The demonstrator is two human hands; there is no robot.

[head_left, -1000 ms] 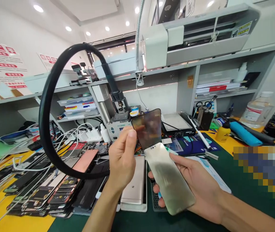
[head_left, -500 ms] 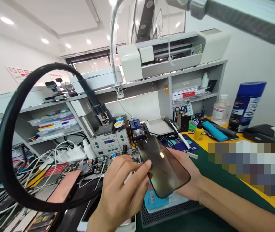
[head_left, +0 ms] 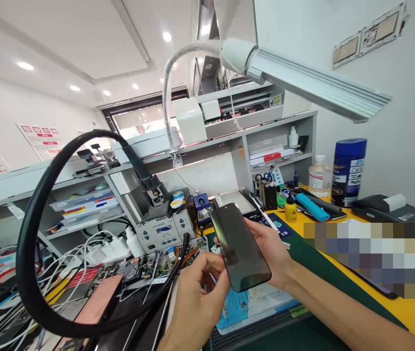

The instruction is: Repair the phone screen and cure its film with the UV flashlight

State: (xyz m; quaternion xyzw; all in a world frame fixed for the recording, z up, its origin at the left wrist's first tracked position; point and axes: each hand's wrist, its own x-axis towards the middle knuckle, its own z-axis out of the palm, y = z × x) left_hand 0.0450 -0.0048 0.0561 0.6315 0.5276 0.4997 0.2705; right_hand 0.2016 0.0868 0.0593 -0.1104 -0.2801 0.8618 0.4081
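A dark smartphone (head_left: 244,253) with a glossy, reflecting front is held up at a tilt over the bench. My right hand (head_left: 271,248) grips it from behind and along its right edge, with most of the fingers hidden behind it. My left hand (head_left: 202,287) is at the phone's lower left edge, fingers curled and thumb and forefinger brought together. Whatever may be between those fingertips is hidden. Below the phone lies a blue-and-white packet (head_left: 231,307) on a black perforated mat (head_left: 254,334).
A black hose (head_left: 28,243) loops across the left, by a soldering station (head_left: 163,231) and several opened devices. A lamp (head_left: 313,83) hangs overhead. A yellow bottle (head_left: 291,209), a blue spray can (head_left: 349,170) and a clear bottle (head_left: 319,175) stand right.
My left forefinger has come off the phone's face and curled in toward the thumb at its edge. The phone's glare has faded and it stands steeper. The head view has shifted.
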